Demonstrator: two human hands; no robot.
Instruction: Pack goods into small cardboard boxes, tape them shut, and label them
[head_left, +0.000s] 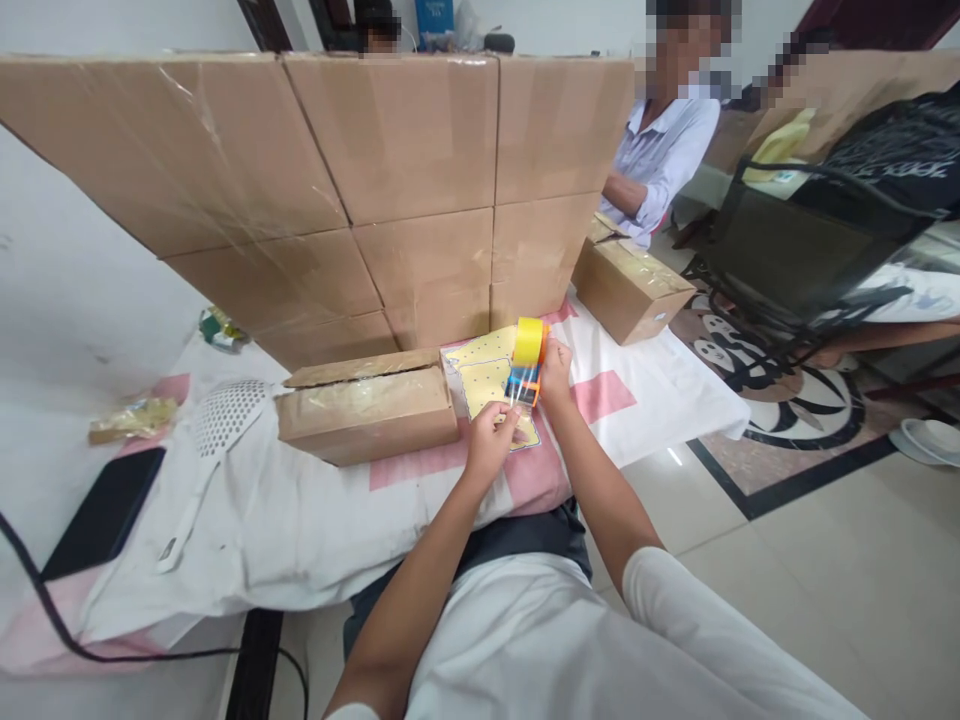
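My right hand (556, 372) grips a tape dispenser (524, 375) with an orange and blue body and a yellow roll on top. My left hand (491, 437) pinches the clear tape end (514, 408) just below the dispenser. Both hands hover over a yellow dotted sheet (484, 378) lying on the cloth-covered table (300, 520). A small cardboard box (367, 408) with a loosely closed top flap sits just left of my hands.
A wall of stacked cardboard boxes (390, 170) stands behind. Another taped box (630, 290) lies at the right, near a seated person in a pale shirt (664, 150). A white slotted spoon (214, 440), a black phone (105, 510) and a cable (45, 610) lie at the left.
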